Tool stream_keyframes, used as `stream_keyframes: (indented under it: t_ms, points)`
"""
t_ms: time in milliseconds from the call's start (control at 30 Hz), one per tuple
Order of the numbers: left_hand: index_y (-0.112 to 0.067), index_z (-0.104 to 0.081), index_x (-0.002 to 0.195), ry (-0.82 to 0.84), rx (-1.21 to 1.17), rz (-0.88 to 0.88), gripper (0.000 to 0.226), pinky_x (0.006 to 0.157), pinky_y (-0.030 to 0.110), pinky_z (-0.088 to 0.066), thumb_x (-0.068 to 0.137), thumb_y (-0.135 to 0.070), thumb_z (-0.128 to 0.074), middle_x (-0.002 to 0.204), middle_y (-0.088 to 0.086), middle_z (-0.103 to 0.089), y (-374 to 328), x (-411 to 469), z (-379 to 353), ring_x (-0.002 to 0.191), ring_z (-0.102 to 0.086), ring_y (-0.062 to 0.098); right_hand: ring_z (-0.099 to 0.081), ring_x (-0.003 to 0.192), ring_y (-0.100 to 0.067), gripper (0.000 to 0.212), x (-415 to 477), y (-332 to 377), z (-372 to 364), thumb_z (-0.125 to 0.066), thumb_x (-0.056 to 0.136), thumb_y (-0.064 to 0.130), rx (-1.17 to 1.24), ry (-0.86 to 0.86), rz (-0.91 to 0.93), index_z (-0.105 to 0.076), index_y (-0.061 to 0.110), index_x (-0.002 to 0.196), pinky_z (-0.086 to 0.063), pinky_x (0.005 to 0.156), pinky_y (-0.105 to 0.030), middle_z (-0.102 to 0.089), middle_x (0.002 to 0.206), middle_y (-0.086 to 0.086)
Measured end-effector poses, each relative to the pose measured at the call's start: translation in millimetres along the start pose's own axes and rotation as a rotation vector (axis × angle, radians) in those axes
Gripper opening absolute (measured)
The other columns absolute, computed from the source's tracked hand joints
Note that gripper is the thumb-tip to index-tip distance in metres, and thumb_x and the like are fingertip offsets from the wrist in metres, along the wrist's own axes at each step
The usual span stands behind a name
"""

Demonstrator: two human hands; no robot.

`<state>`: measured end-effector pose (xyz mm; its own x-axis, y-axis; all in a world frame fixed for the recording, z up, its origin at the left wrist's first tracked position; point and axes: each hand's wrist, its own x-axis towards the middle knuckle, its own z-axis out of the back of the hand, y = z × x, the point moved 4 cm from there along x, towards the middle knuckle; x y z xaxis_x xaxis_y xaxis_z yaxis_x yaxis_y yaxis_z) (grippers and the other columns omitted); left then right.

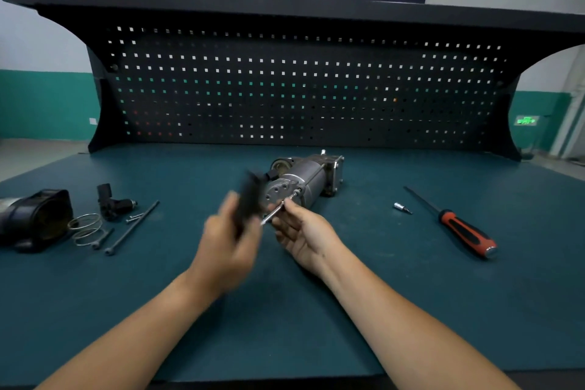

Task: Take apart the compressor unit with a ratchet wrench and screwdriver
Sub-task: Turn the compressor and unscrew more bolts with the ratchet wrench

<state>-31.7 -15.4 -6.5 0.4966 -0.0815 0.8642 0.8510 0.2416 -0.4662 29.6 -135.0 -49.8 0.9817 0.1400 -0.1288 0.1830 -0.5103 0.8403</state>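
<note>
A black pegboard backs the teal table (pixel 411 310), where the compressor unit (pixel 304 177) lies at 12 o'clock from the hands. The left hand (pixel 231 237) is closed on a blurred dark handle, probably the ratchet wrench (pixel 248 199); the right hand (pixel 304 234) pinches its silver extension (pixel 275 210) against a bolt on the end plate. The step looks like loosening an end-plate bolt (removed parts lie at 9 o'clock). Next calls for keeping the bit seated while swinging the handle. The red-handled screwdriver (pixel 465 231) waits at 3 o'clock.
</note>
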Motion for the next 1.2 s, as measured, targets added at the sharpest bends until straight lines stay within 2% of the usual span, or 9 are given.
stream_keyframes:
  t_ms: [67,133,333,533,667,800,867,1067,1200]
  points:
    - [-0.018,-0.046,0.091,0.357,0.368,-0.433,0.022,0.041,0.023,-0.039,0.070,-0.017,-0.042,0.054,-0.001,-0.059,-9.9,-7.7,-14.5,0.044,-0.050,0.018,-0.059,0.044,-0.002,0.021,0.7,0.9,2.1,-0.053,0.093,0.020,-0.036,-0.020,0.003,-0.061,0.012,0.076,-0.045,0.045,-0.014,-0.068,0.057,0.005]
    - [-0.018,-0.045,0.093,0.452,0.499,-0.531,0.026,0.040,0.025,-0.038,0.068,-0.017,-0.041,0.053,0.004,-0.059,-6.8,-10.4,-19.5,0.043,-0.052,0.022,-0.060,0.045,-0.004,0.020,1.8,0.4,2.2,-0.053,0.093,0.021,-0.059,-0.024,-0.002,-0.060,0.010,0.078,-0.045,0.045,-0.015,-0.068,0.057,0.003]
    - [-0.018,-0.044,0.081,-0.378,-0.459,0.557,0.022,0.034,0.012,-0.023,0.092,-0.001,-0.038,0.039,-0.008,-0.033,22.9,0.9,6.1,0.031,-0.027,0.005,-0.062,0.050,-0.003,0.018,1.4,-0.7,-0.6,-0.046,0.095,0.026,-0.048,0.012,-0.027,-0.059,0.019,0.084,-0.035,0.042,-0.014,-0.071,0.064,0.006]
    - [-0.016,-0.037,0.074,-0.701,-0.910,1.000,0.025,0.033,0.009,-0.023,0.094,-0.004,-0.029,0.034,-0.009,-0.022,50.5,-4.7,8.9,0.026,-0.022,0.005,-0.044,0.036,0.001,0.019,3.3,0.7,1.2,-0.050,0.095,0.022,-0.149,-0.023,0.025,-0.061,0.017,0.080,-0.027,0.034,-0.012,-0.069,0.061,0.007]
    - [-0.015,-0.039,0.078,-0.489,-0.542,0.680,0.021,0.036,0.012,-0.020,0.089,0.001,-0.032,0.038,-0.010,-0.028,33.0,3.4,12.3,0.031,-0.023,0.006,-0.041,0.033,0.001,0.028,4.1,2.4,2.4,-0.053,0.093,0.020,-0.178,-0.070,0.056,-0.065,0.014,0.069,-0.026,0.034,-0.012,-0.068,0.056,0.006]
    - [-0.017,-0.044,0.084,0.193,0.231,-0.222,0.012,0.040,0.026,-0.033,0.072,-0.017,-0.042,0.049,0.003,-0.050,-8.1,0.4,-1.2,0.041,-0.040,0.015,-0.044,0.048,-0.010,0.032,4.8,1.1,2.1,-0.055,0.091,0.020,-0.169,-0.124,0.097,-0.065,0.011,0.061,-0.029,0.044,-0.018,-0.064,0.053,0.003]
    - [-0.019,-0.044,0.088,0.310,0.406,-0.378,0.018,0.042,0.027,-0.038,0.071,-0.016,-0.041,0.053,0.007,-0.057,-5.1,-4.1,-9.1,0.043,-0.048,0.021,-0.045,0.055,-0.016,0.030,3.9,0.5,2.1,-0.057,0.090,0.019,-0.133,-0.145,0.101,-0.064,0.010,0.062,-0.032,0.051,-0.023,-0.063,0.053,0.000]
    - [-0.016,-0.041,0.078,-0.466,-0.549,0.680,0.023,0.035,0.012,-0.023,0.089,0.002,-0.033,0.037,-0.008,-0.029,33.0,9.5,13.4,0.031,-0.025,0.005,-0.057,0.064,-0.004,0.020,-2.8,0.4,-3.7,-0.045,0.096,0.022,-0.063,-0.045,0.034,-0.062,0.019,0.086,-0.038,0.048,-0.017,-0.071,0.070,0.010]
    - [-0.016,-0.034,0.071,-0.670,-0.927,1.014,0.028,0.034,0.009,-0.026,0.095,-0.003,-0.029,0.034,-0.009,-0.023,56.0,-0.3,17.5,0.027,-0.025,0.005,-0.059,0.072,-0.006,0.019,-4.0,-0.9,-6.6,-0.043,0.097,0.022,0.007,0.023,0.002,-0.061,0.016,0.101,-0.043,0.053,-0.016,-0.072,0.077,0.011]
